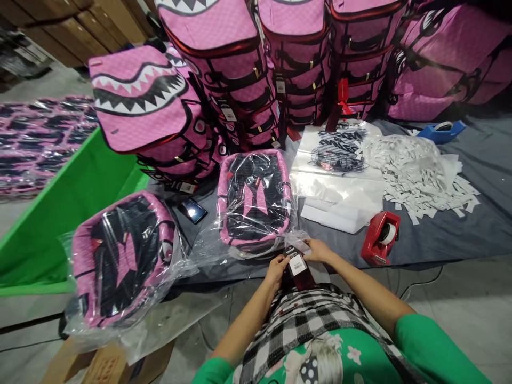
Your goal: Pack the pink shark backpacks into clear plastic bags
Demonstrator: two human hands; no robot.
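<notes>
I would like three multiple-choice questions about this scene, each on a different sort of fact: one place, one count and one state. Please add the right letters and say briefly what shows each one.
1. Where is the red tape dispenser?
A. On the grey sheet, near its front edge
B. Inside a green bin
C. On top of the stacked backpacks

2. How many plastic-wrapped pink backpacks lie nearest the hands?
A. One
B. Two
C. Five

3. What is the state of the dark red tag?
A. Lying alone on the floor
B. Held between the left hand and right hand
C. Stuck to the red tape dispenser

1: A, it stands on the grey sheet, right of the hands.
2: B, two lie side by side, left of and ahead of the hands.
3: B, both hands are on it, its white label showing.
</notes>
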